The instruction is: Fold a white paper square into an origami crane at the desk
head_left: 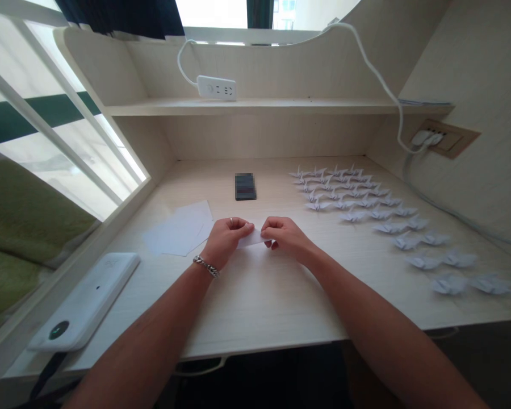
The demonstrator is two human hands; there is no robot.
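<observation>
My left hand [226, 237] and my right hand [283, 235] meet at the middle of the pale wooden desk [255, 295]. Both pinch a small folded piece of white paper [252, 238] that lies low over the desk between them. The fingers of each hand are curled onto the paper's edges. A ring sits on a left finger and a chain bracelet [205, 266] on the left wrist. A loose stack of white paper sheets [181, 230] lies just left of my left hand.
Several folded paper cranes [368, 207] stand in rows across the right of the desk. A dark phone [244, 186] lies beyond my hands. A white flat device [87, 298] rests at the left front. A power strip [216, 88] sits on the shelf; cables run to a wall socket [430, 138].
</observation>
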